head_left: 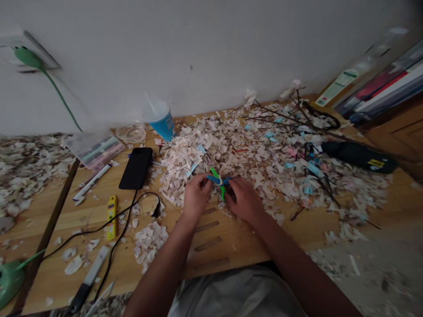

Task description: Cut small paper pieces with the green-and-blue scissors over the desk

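Between my hands is a small cross-shaped blue and green pinwheel-like piece (221,181) with a pale centre; I cannot tell its exact kind. My left hand (198,191) pinches the tip of its left blue arm. On the other side, the fingers of my right hand (243,196) close on the right blue arm. The green arms point up and down, with the lower one beside my right fingertips. Behind and around the piece spreads a heap of pale dried petals or paper-like scraps (211,145), with bits of light blue among them.
A blue cup with a straw (161,121) and a black phone (136,168) stand left. Nearer lie a yellow box (112,218), a black cable (89,230) and a utility knife (89,279). Right are flowering twigs (294,119), a dark folded umbrella (358,156) and a bottle (343,83).
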